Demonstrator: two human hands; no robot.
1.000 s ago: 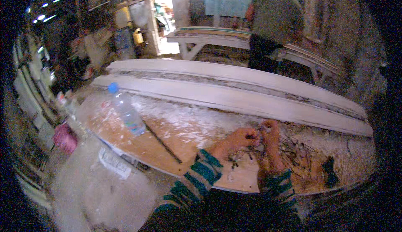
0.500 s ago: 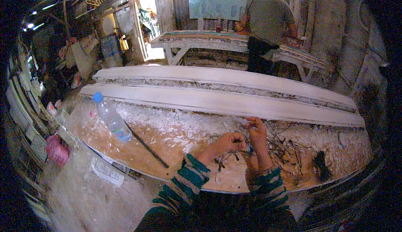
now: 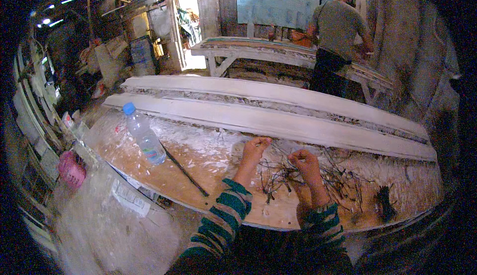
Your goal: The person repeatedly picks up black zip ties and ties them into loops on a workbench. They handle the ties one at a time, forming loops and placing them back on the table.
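Over the near part of the worktable, my left hand (image 3: 254,152) is closed in a pinch beside the near white plank. My right hand (image 3: 305,165), also pinched closed, is a little nearer and to the right. A thin dark strand (image 3: 279,149) runs across the gap between the fingertips; its exact ends are hidden in them. Beneath and around my right hand spreads a loose tangle of similar dark strands (image 3: 344,179). Farther right lies a gathered dark bundle (image 3: 383,203), touched by neither hand.
Two long white planks (image 3: 293,121) lie along the table (image 3: 268,214). On the left are a clear bottle (image 3: 145,137) with a blue cap and a dark rod (image 3: 185,171). A pink bag (image 3: 72,170) is at far left. Another person (image 3: 340,32) stands at a back bench (image 3: 258,51).
My hands have separated: the left moved up and away from the right, the right came slightly lower. The view has shifted a little. The other person's posture has changed.
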